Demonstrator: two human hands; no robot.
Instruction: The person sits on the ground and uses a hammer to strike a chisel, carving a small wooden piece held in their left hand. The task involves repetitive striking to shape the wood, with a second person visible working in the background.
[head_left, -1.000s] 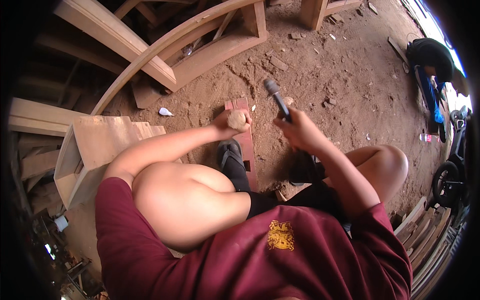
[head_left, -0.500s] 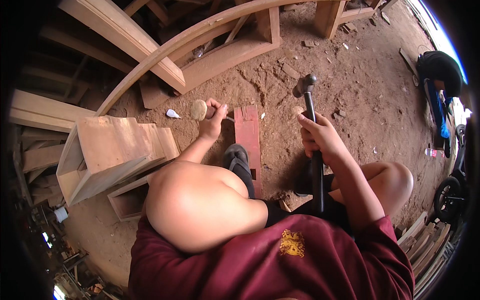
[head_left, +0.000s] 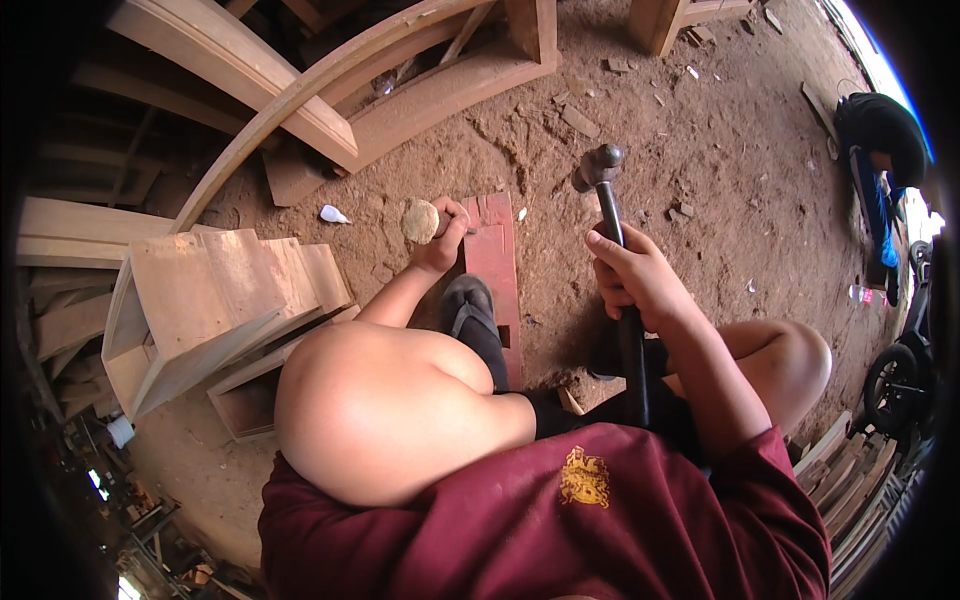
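Note:
My left hand (head_left: 446, 238) is closed round the handle of a chisel (head_left: 419, 221), whose pale, battered butt points to the left. Its narrow metal tip reaches the reddish wooden plank (head_left: 489, 262) lying on the ground, though whether it bites into the wood I cannot tell. A hammer (head_left: 608, 200) with a dark metal head and a black handle is in my right hand (head_left: 635, 275), raised to the right of the plank. The thumb lies along the handle, and its lower end reaches my lap. My sandalled left foot (head_left: 470, 305) is against the plank's left side.
A stepped wooden piece (head_left: 200, 290) stands on the left. Wooden frames (head_left: 430, 115) with a curved rail fill the far left. A small white bottle (head_left: 333, 214) lies on the dirt. Stacked timber (head_left: 850, 470) and a black wheel (head_left: 892, 388) are on the right.
My left hand has shifted right, bringing the chisel's tip onto the plank. The hammer stays raised in my right hand, its head slightly further left. The whole view has shifted a little.

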